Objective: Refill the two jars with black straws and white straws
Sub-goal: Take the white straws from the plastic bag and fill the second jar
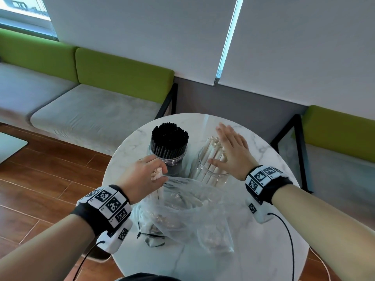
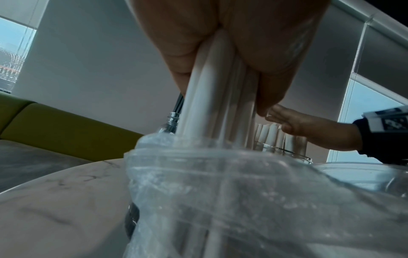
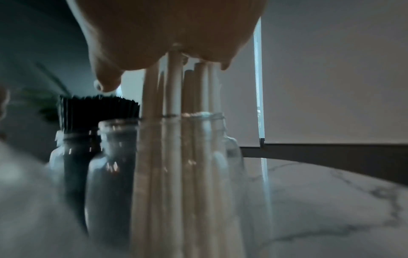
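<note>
Two clear jars stand on the round marble table (image 1: pixel 269 224). The left jar (image 1: pixel 174 161) is packed with black straws (image 1: pixel 169 138). The right jar (image 1: pixel 211 175) holds white straws (image 1: pixel 213 151), seen close up in the right wrist view as white straws (image 3: pixel 174 87). My right hand (image 1: pixel 231 149) lies flat and open on top of those straws, palm pressing their ends. My left hand (image 1: pixel 146 175) grips a small bundle of white straws (image 1: pixel 156 174) upright, its lower part inside a clear plastic bag (image 1: pixel 192 209). In the left wrist view the bundle (image 2: pixel 214 96) rises from the bag (image 2: pixel 243 192).
The bag lies crumpled over the near half of the table with more white straws inside and a black tie (image 1: pixel 150 236) beside it. A grey and green bench (image 1: pixel 91 110) runs along the wall behind. Wood floor (image 1: pixel 40 179) lies to the left.
</note>
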The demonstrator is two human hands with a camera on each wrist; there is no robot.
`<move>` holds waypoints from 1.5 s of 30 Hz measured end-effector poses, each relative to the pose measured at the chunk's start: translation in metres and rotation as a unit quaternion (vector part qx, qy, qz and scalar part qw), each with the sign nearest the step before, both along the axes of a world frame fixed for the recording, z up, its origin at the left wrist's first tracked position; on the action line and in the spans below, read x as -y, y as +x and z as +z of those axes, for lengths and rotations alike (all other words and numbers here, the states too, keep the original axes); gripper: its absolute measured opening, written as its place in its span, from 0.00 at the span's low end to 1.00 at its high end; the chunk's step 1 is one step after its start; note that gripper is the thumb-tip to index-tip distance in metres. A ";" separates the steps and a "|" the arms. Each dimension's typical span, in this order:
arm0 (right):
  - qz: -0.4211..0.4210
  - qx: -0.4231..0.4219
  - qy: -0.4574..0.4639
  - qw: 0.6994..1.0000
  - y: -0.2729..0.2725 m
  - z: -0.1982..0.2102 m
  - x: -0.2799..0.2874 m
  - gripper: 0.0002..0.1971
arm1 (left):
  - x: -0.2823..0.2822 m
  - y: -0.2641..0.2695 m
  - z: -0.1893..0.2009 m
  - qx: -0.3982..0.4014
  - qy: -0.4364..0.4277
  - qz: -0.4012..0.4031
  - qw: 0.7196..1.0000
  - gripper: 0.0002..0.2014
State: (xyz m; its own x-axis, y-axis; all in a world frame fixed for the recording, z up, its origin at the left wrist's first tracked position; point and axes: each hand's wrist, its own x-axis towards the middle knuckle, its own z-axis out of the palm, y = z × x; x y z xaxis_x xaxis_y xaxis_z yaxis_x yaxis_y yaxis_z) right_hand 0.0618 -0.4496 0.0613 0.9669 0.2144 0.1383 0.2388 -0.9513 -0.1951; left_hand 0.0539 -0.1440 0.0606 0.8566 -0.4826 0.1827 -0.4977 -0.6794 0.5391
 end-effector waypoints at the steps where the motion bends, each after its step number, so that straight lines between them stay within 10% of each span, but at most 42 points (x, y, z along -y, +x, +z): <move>1: -0.030 -0.012 0.033 0.999 0.003 0.004 -0.003 0.52 | 0.000 0.000 0.000 -0.002 -0.002 -0.001 1.000 0.07; 6: -0.087 -0.087 0.059 0.991 0.021 0.007 -0.014 0.49 | 0.000 0.000 0.003 -0.002 -0.011 0.006 1.000 0.07; 13: -0.016 0.062 0.018 0.998 0.024 0.000 -0.016 0.24 | 0.000 -0.001 0.005 0.003 -0.007 0.010 1.000 0.08; 24: -0.048 0.008 0.053 0.997 0.032 0.002 -0.016 0.37 | 0.000 -0.003 0.008 0.004 0.008 0.014 1.000 0.08; 33: -0.013 0.079 0.126 0.989 0.042 0.009 -0.019 0.11 | -0.002 -0.002 0.006 0.011 0.002 0.011 1.000 0.08; 45: -0.016 0.015 0.113 0.993 0.046 0.007 -0.003 0.21 | -0.001 -0.001 0.003 0.013 -0.014 0.008 1.000 0.08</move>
State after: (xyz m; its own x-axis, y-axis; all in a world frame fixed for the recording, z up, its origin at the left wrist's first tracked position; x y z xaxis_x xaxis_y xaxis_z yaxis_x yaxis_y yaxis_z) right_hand 0.1079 -0.4469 0.0683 0.9673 0.1444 0.2083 0.2187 -0.8910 -0.3979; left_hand 0.0533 -0.1427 0.0638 0.8588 -0.4637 0.2176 -0.5011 -0.6726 0.5445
